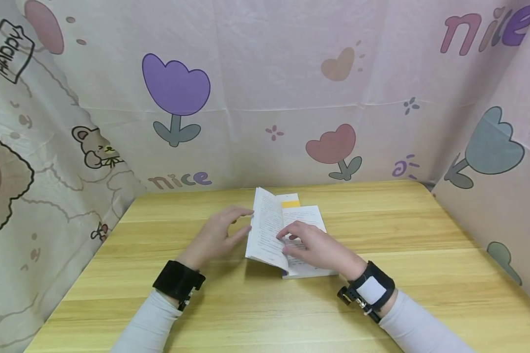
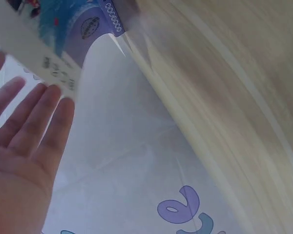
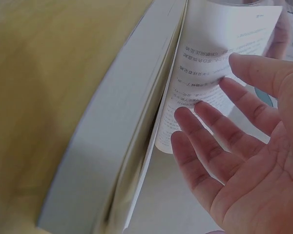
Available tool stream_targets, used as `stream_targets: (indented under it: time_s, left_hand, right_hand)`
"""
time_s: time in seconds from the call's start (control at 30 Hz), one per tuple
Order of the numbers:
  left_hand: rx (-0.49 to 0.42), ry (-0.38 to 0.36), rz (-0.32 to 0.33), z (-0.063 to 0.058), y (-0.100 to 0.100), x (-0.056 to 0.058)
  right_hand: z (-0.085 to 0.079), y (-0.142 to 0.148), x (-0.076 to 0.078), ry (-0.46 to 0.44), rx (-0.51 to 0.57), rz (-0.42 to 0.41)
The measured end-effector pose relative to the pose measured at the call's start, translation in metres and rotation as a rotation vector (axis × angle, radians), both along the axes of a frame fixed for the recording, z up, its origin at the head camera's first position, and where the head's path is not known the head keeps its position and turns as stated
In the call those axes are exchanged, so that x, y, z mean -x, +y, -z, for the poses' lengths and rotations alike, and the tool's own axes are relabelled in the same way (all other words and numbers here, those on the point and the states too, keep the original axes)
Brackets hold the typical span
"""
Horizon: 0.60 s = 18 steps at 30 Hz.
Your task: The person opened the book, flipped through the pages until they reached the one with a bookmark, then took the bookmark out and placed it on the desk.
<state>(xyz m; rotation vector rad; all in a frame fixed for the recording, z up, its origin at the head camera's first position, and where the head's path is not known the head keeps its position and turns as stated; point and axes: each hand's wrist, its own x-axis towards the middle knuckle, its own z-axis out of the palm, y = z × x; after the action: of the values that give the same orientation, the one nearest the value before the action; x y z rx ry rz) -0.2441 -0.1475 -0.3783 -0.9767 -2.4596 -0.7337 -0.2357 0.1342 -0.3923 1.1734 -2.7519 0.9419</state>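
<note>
An open book [image 1: 306,264] lies on the table with its left part [image 1: 265,230] raised and tilted. My left hand [image 1: 213,236] is at the outer edge of that raised part, its fingers extended. From the left wrist view, those fingers meet the pale edge of a blue and purple cover [image 2: 80,34]; whether the thumb touches is hard to tell. My right hand [image 1: 317,244] hovers over or touches the pages near the fold. Its fingers [image 3: 205,151] look loose and slightly bent in the right wrist view, beside the printed page [image 3: 200,63], gripping nothing.
Just behind the book shows a white and yellow piece [image 1: 290,201], partly covered. The wooden table [image 1: 393,230] ends at a printed cloth backdrop [image 1: 256,88], with cloth at both sides too. Black bands [image 1: 176,282] with small devices sit on both wrists.
</note>
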Motion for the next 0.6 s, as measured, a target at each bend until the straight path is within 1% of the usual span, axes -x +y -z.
stream_targets:
  time_s: [0.07, 0.13, 0.27, 0.43, 0.5, 0.6]
  left_hand:
    - [-0.022, 0.064, 0.011, -0.002, 0.0, 0.001]
    - [-0.043, 0.106, 0.022, -0.003, 0.001, 0.001]
    - [-0.055, 0.151, 0.036, -0.005, 0.003, 0.001]
    - [-0.011, 0.165, 0.066, -0.002, 0.008, 0.001]
    - [0.007, 0.154, 0.074, -0.001, 0.01, 0.0]
    - [0.048, 0.13, 0.063, 0.002, 0.012, -0.002]
  right_hand:
    - [0.0, -0.001, 0.0, 0.025, -0.015, 0.002]
    - [0.0, -0.001, -0.001, 0.043, -0.025, 0.001]
    - [-0.001, -0.003, -0.004, 0.063, -0.02, -0.034]
    - [0.001, -0.004, -0.005, 0.097, -0.018, -0.084]
    - [0.001, -0.004, -0.006, 0.111, -0.025, -0.097]
    - [0.003, -0.006, -0.007, 0.134, -0.057, -0.111]
